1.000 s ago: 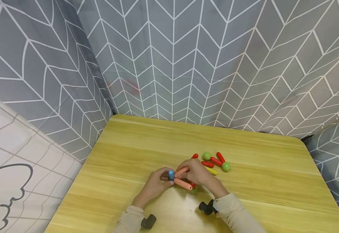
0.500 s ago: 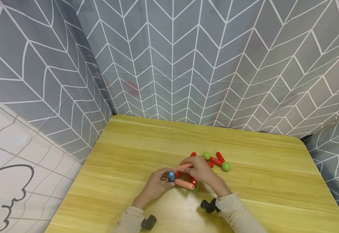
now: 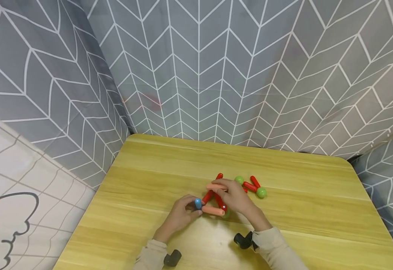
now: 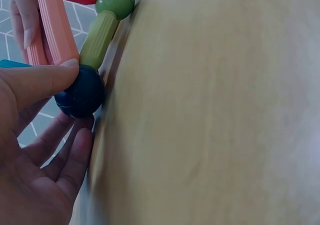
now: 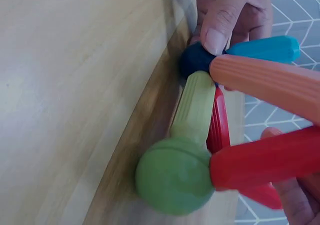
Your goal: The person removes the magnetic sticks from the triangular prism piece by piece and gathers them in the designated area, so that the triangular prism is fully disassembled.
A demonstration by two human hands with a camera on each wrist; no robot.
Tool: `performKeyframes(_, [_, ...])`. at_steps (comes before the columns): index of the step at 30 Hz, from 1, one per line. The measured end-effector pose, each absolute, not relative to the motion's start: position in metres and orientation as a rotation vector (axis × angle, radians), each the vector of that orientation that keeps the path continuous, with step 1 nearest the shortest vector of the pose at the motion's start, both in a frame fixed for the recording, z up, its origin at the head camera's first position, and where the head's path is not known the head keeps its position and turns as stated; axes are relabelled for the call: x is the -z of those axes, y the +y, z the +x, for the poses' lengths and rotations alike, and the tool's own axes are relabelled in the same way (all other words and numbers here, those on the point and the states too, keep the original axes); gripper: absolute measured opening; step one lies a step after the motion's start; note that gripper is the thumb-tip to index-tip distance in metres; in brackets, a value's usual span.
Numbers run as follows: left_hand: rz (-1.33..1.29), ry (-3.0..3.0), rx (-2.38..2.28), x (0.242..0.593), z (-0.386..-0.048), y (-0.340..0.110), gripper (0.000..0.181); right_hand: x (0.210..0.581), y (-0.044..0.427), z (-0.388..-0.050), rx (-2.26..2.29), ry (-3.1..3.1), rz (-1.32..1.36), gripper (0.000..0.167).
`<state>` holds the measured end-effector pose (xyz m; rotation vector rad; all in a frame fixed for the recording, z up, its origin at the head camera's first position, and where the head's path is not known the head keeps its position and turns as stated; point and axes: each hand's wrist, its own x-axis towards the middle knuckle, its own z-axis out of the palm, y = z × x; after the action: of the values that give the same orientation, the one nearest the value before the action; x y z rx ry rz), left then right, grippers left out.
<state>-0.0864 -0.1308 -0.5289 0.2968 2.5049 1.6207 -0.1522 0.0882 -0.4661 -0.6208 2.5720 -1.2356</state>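
Observation:
My left hand [image 3: 178, 216] pinches a dark blue ball [image 4: 80, 94] between thumb and fingers. A blue rod [image 3: 198, 203], a salmon rod [image 3: 213, 210], a yellow-green rod [image 4: 99, 40] and a red rod [image 5: 218, 122] stick out from around it. The yellow-green rod joins the ball to a green ball [image 5: 172, 177], from which another red rod [image 5: 265, 157] rises. My right hand [image 3: 235, 197] holds a second salmon rod [image 3: 215, 186] above these pieces, its near end apart from the blue ball. Its fingers partly hide that rod and the red pieces behind.
On the wooden table [image 3: 162, 161], right of my right hand, lie two green balls [image 3: 261, 192] joined by a red rod [image 3: 250, 186], with another red rod [image 3: 255, 181] beside them. Past the right fingers one red rod end [image 3: 219, 176] shows. A patterned curtain [image 3: 199, 75] stands behind.
My right hand has drawn the second salmon rod up and away from the dark blue ball, uncovering red rods. The yellow rod is now hidden. My left hand keeps its hold in nearly the same place.

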Motion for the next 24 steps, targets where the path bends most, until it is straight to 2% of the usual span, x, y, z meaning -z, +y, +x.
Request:
performKeyframes(17, [0.224, 2.517, -1.673, 0.530, -0.087, -0.134, 0.019, 0.476, 0.126, -0.146, 1.445, 2.653, -0.237, 0.022])
performKeyframes(24, [0.191, 2.522, -1.671, 0.529, -0.089, -0.133, 0.018, 0.480, 0.133, -0.143, 1.472, 2.684, -0.173, 0.024])
